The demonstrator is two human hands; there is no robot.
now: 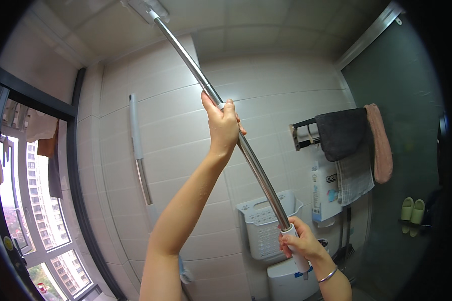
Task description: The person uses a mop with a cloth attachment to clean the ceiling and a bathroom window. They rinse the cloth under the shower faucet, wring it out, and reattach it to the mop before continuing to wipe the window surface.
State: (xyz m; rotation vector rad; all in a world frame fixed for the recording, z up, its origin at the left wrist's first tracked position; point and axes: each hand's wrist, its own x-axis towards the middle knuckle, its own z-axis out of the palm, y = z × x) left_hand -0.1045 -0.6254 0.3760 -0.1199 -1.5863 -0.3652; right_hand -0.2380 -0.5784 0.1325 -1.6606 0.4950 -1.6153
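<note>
My left hand (223, 124) is raised and closed around the middle of a metal telescopic pole (261, 171). Lower down and to the right, my right hand (299, 239) grips the white handle at the pole's bottom end; a bracelet circles that wrist. The pole slants up to the left, where a flat mop head (145, 9) with a whitish pad is at the panelled ceiling (256, 35). The picture's top edge cuts off part of the head, and whether it touches the ceiling I cannot tell. Water drops show on my left forearm.
A white basket (269, 225) hangs on the tiled wall above a toilet cistern (286, 282). Towels (342, 131) hang from a rack at right, near a glass partition (399, 150). Another pole (136, 128) stands upright at left, beside a dark-framed doorway (75, 158) with windows beyond.
</note>
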